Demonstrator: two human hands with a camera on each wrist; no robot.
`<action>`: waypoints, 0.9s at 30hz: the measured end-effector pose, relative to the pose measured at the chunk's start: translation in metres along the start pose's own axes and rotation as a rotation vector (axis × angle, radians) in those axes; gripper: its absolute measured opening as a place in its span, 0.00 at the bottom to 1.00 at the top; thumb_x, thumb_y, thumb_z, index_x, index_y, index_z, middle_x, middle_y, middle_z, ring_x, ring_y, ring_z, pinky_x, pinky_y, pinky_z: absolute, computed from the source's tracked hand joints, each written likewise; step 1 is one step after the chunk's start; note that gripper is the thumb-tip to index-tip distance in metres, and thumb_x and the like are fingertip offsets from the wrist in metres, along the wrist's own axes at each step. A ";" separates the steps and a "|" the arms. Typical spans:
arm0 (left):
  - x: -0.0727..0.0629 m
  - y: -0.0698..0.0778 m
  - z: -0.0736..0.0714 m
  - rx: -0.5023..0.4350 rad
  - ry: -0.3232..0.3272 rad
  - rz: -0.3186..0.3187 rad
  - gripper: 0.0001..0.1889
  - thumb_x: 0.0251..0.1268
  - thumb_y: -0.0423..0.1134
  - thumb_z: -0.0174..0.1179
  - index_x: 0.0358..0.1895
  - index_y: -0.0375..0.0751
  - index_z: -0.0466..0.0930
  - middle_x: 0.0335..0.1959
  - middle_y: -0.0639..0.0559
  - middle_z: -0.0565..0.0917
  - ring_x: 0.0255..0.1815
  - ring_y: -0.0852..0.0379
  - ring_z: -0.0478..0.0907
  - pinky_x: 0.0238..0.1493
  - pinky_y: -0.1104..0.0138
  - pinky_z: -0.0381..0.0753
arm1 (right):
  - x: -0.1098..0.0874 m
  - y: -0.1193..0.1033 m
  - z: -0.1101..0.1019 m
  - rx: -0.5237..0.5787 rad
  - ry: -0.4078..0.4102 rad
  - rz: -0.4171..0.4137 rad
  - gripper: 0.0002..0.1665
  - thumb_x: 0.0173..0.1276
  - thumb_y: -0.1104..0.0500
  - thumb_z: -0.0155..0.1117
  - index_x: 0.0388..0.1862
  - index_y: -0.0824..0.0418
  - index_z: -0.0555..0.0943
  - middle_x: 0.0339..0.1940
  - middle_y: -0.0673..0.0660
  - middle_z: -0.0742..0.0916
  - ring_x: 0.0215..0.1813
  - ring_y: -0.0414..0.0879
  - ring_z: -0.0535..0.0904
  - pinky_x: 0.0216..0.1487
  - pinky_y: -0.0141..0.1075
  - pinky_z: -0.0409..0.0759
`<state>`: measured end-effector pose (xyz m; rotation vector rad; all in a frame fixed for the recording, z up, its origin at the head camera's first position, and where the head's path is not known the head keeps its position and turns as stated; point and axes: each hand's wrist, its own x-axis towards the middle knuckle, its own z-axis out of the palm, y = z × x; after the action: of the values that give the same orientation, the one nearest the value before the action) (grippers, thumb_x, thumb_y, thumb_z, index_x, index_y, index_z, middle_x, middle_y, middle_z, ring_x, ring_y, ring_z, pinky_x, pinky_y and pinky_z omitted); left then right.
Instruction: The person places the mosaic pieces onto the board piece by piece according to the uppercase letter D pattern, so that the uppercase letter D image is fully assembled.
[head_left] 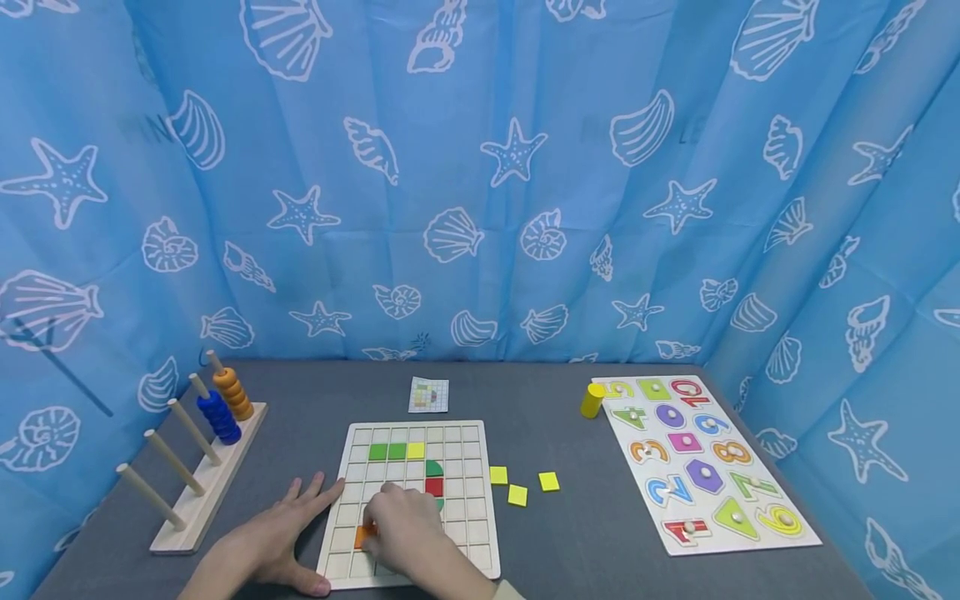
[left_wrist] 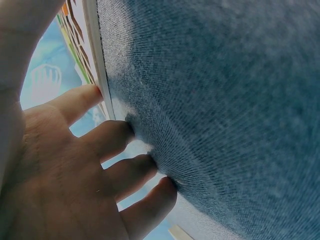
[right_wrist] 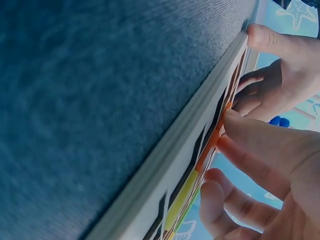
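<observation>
A pale wooden grid board (head_left: pixel 477 510) lies on the dark cloth. My left hand (head_left: pixel 270 533) is spread along its left side, forefinger and thumb touching the frame; the left wrist view shows the other fingertips resting on the cloth. Over the board's lower part, my right hand (head_left: pixel 408 525) has its thumb and forefinger on an orange tile (head_left: pixel 362 537), pinching it at the board's surface. Green tiles (head_left: pixel 378 452), a yellow tile (head_left: pixel 416 451), a red tile (head_left: pixel 433 487) and rounded green pieces (head_left: pixel 433 468) sit in the grid. The hand hides several cells.
Beyond the board lies a small pattern card (head_left: pixel 429 396). Three loose yellow tiles (head_left: pixel 517 495) are on its right. A peg stand (head_left: pixel 202 492) with blue and orange rings stands left. At right are a yellow cylinder (head_left: pixel 592 401) and a number puzzle (head_left: pixel 720 467).
</observation>
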<state>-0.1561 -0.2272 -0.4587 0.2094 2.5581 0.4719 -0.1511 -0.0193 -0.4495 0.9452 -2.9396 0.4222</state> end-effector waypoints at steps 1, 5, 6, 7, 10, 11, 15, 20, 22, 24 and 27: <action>0.000 0.000 0.000 0.002 0.001 0.000 0.68 0.32 0.67 0.81 0.82 0.47 0.55 0.80 0.24 0.54 0.77 0.14 0.45 0.63 0.19 0.56 | 0.000 0.000 0.000 0.005 0.000 -0.001 0.06 0.53 0.51 0.82 0.30 0.47 0.92 0.24 0.43 0.83 0.22 0.34 0.72 0.19 0.26 0.63; -0.001 0.001 -0.001 0.008 -0.001 0.001 0.69 0.32 0.68 0.80 0.82 0.47 0.55 0.80 0.24 0.55 0.77 0.13 0.45 0.61 0.19 0.57 | -0.001 0.003 -0.002 0.042 -0.020 0.001 0.07 0.55 0.51 0.81 0.32 0.48 0.92 0.25 0.44 0.83 0.22 0.33 0.70 0.19 0.27 0.63; -0.001 0.001 -0.001 0.008 -0.002 0.002 0.69 0.32 0.68 0.80 0.82 0.47 0.55 0.80 0.24 0.54 0.77 0.13 0.45 0.61 0.19 0.57 | -0.001 0.004 -0.003 0.048 -0.025 0.005 0.06 0.56 0.50 0.81 0.32 0.48 0.92 0.25 0.44 0.84 0.22 0.33 0.69 0.19 0.27 0.63; -0.001 0.001 -0.002 0.008 -0.003 0.002 0.69 0.32 0.68 0.80 0.82 0.47 0.55 0.80 0.25 0.54 0.77 0.13 0.45 0.61 0.19 0.57 | -0.001 0.005 -0.004 0.051 -0.026 0.009 0.06 0.56 0.50 0.80 0.32 0.47 0.91 0.26 0.44 0.84 0.23 0.33 0.69 0.19 0.27 0.63; -0.002 0.001 -0.002 0.008 -0.002 0.001 0.69 0.32 0.68 0.80 0.82 0.47 0.55 0.80 0.25 0.54 0.77 0.13 0.45 0.61 0.18 0.57 | -0.002 0.011 -0.009 0.062 -0.008 0.021 0.07 0.57 0.50 0.79 0.33 0.48 0.91 0.28 0.45 0.85 0.24 0.33 0.71 0.19 0.28 0.64; -0.002 0.002 -0.002 0.008 0.000 0.000 0.69 0.32 0.68 0.80 0.82 0.47 0.55 0.80 0.25 0.54 0.77 0.14 0.45 0.61 0.18 0.57 | -0.003 0.014 -0.010 0.061 0.004 0.026 0.07 0.57 0.50 0.79 0.33 0.48 0.92 0.28 0.45 0.85 0.24 0.34 0.72 0.18 0.28 0.65; -0.003 0.002 -0.001 0.010 0.003 -0.007 0.69 0.31 0.68 0.81 0.82 0.47 0.55 0.80 0.25 0.54 0.78 0.14 0.45 0.61 0.18 0.56 | -0.004 0.025 -0.018 0.079 0.035 0.064 0.08 0.56 0.51 0.79 0.35 0.50 0.92 0.34 0.48 0.88 0.28 0.37 0.78 0.19 0.30 0.68; 0.000 0.002 0.001 0.013 -0.006 -0.033 0.68 0.31 0.67 0.81 0.81 0.48 0.56 0.80 0.25 0.54 0.78 0.14 0.44 0.62 0.18 0.55 | -0.007 0.042 -0.028 0.126 0.048 0.124 0.09 0.58 0.53 0.78 0.37 0.52 0.92 0.35 0.50 0.88 0.26 0.37 0.74 0.20 0.29 0.68; 0.001 0.002 0.001 0.018 -0.010 -0.040 0.68 0.31 0.67 0.81 0.81 0.48 0.57 0.80 0.25 0.54 0.78 0.15 0.44 0.62 0.19 0.55 | -0.008 0.050 -0.031 0.131 0.058 0.146 0.08 0.58 0.54 0.78 0.37 0.53 0.92 0.34 0.49 0.87 0.26 0.36 0.72 0.20 0.29 0.67; 0.001 0.002 0.001 0.023 -0.008 -0.039 0.68 0.31 0.67 0.81 0.81 0.48 0.57 0.80 0.25 0.55 0.78 0.14 0.44 0.62 0.19 0.55 | -0.011 0.057 -0.034 0.134 0.060 0.169 0.08 0.59 0.54 0.78 0.37 0.53 0.92 0.34 0.50 0.87 0.26 0.36 0.72 0.21 0.29 0.68; 0.001 0.001 0.002 0.028 -0.004 -0.028 0.68 0.31 0.67 0.81 0.81 0.48 0.57 0.80 0.25 0.55 0.78 0.14 0.45 0.62 0.19 0.55 | -0.014 0.068 -0.037 0.130 0.073 0.201 0.08 0.58 0.55 0.78 0.37 0.54 0.92 0.37 0.52 0.88 0.29 0.38 0.76 0.22 0.31 0.70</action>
<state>-0.1561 -0.2256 -0.4601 0.1846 2.5620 0.4248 -0.1812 0.0513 -0.4324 0.6306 -2.9804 0.6476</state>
